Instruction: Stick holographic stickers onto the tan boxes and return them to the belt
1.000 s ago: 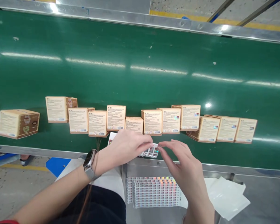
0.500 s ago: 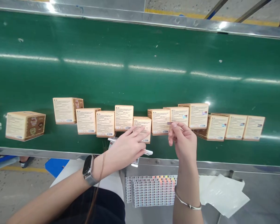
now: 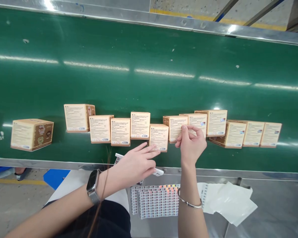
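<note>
Several cream-and-brown boxes stand in an uneven row on a green belt [image 3: 114, 89], printed text facing up. My left hand [image 3: 136, 163] lies palm down, its fingertips touching the lower edge of one box [image 3: 159, 137]. Under that hand is a white strip-like item [image 3: 159, 172], mostly covered. My right hand [image 3: 192, 142] is pinched at the right side of another box [image 3: 176, 125]; whatever its fingertips hold is hidden. Boxes farther right, such as this one [image 3: 216, 123], carry small shiny stickers.
Sheets of small shiny stickers [image 3: 159, 202] lie on the metal surface below the belt. White backing paper [image 3: 233, 201] is right of my right forearm. A lone box [image 3: 31, 135] stands at the far left. Metal rails [image 3: 89, 166] edge the belt.
The boxes on the left and middle appear shifted slightly right in view. My right hand has moved a little left onto a box's right edge; the small sticker at its fingertips no longer shows.
</note>
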Demonstrator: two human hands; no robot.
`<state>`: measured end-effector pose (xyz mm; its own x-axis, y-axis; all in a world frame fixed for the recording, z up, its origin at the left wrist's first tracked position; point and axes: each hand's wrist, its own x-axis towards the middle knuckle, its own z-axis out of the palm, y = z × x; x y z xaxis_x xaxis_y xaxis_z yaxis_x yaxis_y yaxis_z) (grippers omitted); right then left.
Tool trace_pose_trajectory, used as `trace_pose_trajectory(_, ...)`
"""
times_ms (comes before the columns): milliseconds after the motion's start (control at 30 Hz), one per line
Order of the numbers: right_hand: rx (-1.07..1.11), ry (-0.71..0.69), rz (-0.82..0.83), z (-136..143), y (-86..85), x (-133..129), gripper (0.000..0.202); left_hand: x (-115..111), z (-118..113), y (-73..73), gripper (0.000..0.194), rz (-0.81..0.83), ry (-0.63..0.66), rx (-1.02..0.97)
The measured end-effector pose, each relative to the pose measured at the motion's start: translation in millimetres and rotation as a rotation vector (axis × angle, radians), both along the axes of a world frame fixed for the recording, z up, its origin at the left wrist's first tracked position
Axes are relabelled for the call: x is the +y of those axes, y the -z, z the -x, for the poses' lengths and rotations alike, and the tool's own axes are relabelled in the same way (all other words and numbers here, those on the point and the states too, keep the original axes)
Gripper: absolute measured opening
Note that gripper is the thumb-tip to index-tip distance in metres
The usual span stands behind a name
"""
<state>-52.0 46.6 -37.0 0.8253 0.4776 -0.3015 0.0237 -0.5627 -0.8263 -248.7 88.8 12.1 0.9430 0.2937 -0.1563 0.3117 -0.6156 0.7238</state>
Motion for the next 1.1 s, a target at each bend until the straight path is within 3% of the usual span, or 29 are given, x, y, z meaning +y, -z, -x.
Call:
trace_pose_trajectory(67,-0.034,0.016,0.022,0,0.7,-2,0.044,-4,10,-0.8,0.019,0.090,-0.006,-0.007)
trace_pose_trajectory(133,-0.099,-0.094,0.043,-2,-1.8,-8,0.050,-8,24,-0.8,0.018,0.203,-0.019,0.032)
trace_pose_trajectory(200,-0.259,-0.417,0.054,-4,-6.5,-16,0.056,-10,39,-0.8,0.018,0.332,-0.056,0.127)
trace_pose_trajectory(300,-0.628,-1.034,0.079,-3,-12.5,-28,0.073,-8,60,-0.4,0.018,0.494,-0.180,0.270)
trace_pose_trajectory(333,-0.743,-1.177,0.105,-3,-13.1,-30,0.078,-6,66,0.1,0.018,0.528,-0.237,0.293)
trace_pose_trajectory(400,-0.909,-1.312,0.164,-5,-11.3,-30,0.083,-1,73,2.3,0.018,0.556,-0.348,0.298)
trace_pose_trajectory(533,-1.020,-1.338,0.183,-22,-0.9,-15,0.085,9,77,10.6,0.017,0.564,-0.469,0.261)
trace_pose_trajectory(667,-1.054,-1.368,0.153,-38,8.3,8,0.089,14,77,20.4,0.016,0.539,-0.473,0.207)
trace_pose_trajectory(767,-1.053,-1.404,0.081,-42,12.7,22,0.087,11,94,27.3,0.016,0.577,-0.491,0.151)
trace_pose_trajectory(900,-0.969,-1.394,-0.005,-45,21.8,27,0.079,5,160,29.2,0.023,0.564,-0.685,0.181)
trace_pose_trajectory(1000,-0.887,-1.350,0.008,-46,31.5,26,0.073,6,222,20.9,0.033,0.434,-0.913,0.255)
trace_pose_trajectory(1100,-0.812,-1.339,0.049,-37,34.9,29,0.072,18,261,11.1,0.037,0.453,-1.012,0.251)
